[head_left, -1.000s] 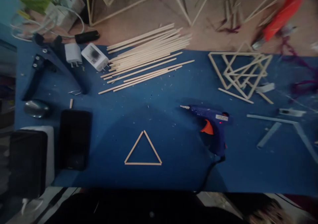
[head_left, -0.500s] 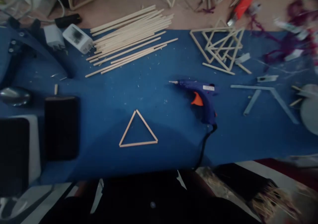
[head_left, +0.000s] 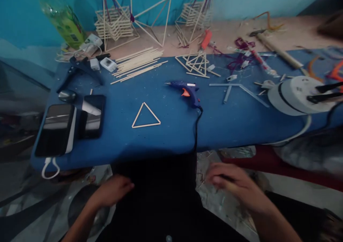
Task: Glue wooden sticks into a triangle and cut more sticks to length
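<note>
My left hand [head_left: 112, 190] lies below the near edge of the blue table [head_left: 171, 134], fingers stretched out over dark cloth and holding nothing. My right hand [head_left: 233, 184] hovers lower right of that edge, smeared by motion, with its fingers pointing left. On the table just ahead lies a flat triangle of wooden sticks [head_left: 146, 116]. A blue glue gun with an orange trigger [head_left: 186, 91] rests to its right, and its black cord [head_left: 197, 127] runs over the table edge. Neither hand touches anything on the table.
Loose wooden sticks [head_left: 138, 65] and a pile of stick triangles [head_left: 195, 63] lie at the back. Two phones [head_left: 92, 116] [head_left: 56, 129] sit at the left. A white round device [head_left: 294, 97] stands at the right. Stick frames [head_left: 115, 22] and a green bottle [head_left: 65, 22] are behind.
The view has pulled back and tilted up, so the table looks smaller and the wall shows. Both hands have come into sight below the table edge. Things on the table have not moved.
</note>
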Tool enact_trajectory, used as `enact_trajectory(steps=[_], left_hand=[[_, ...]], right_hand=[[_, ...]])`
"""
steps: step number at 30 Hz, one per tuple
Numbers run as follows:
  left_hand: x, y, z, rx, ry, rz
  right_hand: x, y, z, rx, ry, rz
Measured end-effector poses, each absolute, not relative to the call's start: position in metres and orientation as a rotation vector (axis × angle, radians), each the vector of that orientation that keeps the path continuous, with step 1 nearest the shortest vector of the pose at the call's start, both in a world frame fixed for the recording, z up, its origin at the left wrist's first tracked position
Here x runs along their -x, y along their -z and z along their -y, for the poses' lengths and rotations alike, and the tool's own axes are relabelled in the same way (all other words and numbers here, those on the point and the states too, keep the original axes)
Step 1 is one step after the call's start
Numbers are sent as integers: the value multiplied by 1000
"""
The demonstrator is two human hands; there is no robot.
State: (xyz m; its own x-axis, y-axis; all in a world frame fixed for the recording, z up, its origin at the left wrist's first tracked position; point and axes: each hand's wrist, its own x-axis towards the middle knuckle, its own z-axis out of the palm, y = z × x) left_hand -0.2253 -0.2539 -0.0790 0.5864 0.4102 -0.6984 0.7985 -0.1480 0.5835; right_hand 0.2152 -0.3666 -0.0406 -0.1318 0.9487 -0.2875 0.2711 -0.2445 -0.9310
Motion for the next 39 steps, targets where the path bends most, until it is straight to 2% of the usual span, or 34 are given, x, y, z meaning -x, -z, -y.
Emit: enact_trajectory(steps=[1, 3, 5, 6, 8, 10, 13, 16, 20, 25, 35, 39], left_hand=[[209, 63, 253, -1755, 424, -842], [176, 30, 251, -1739, 192, -512], [152, 4, 248, -1780, -149, -296], [144, -6, 245, -1836, -292, -237], [135, -20, 236, -2004, -519, -192], [133, -27, 226, -2224, -669, -267], [132, -29, 207, -2591, -925, -604], [130, -24, 188, -2772, -1052, -1000], [127, -10, 170, -2700, -936, -1270], [122, 2, 165, -2605, -620, -1336], [100, 2, 159, -2549, -461, -1163], [103, 4, 152, -2516, -422, -1092]], right_hand=[[-217, 24, 354, 1436, -1069, 1354], [-218, -1, 314, 1543, -545, 1241], [-219, -14, 262, 1756, -278, 1204], [-221, -16, 236, 1841, -294, 1214], [-224, -12, 192, 2012, -576, 1337], [-227, -6, 163, 2141, -577, 1415], [-230, -4, 147, 2226, -597, 1445], [-233, -11, 145, 2131, -898, 1208], [-233, -11, 143, 1671, -1181, 837], [-229, -5, 143, 1289, -1144, 886], [-223, -7, 158, 1313, -1108, 1058], [-236, -1, 183, 1192, -1294, 1276]])
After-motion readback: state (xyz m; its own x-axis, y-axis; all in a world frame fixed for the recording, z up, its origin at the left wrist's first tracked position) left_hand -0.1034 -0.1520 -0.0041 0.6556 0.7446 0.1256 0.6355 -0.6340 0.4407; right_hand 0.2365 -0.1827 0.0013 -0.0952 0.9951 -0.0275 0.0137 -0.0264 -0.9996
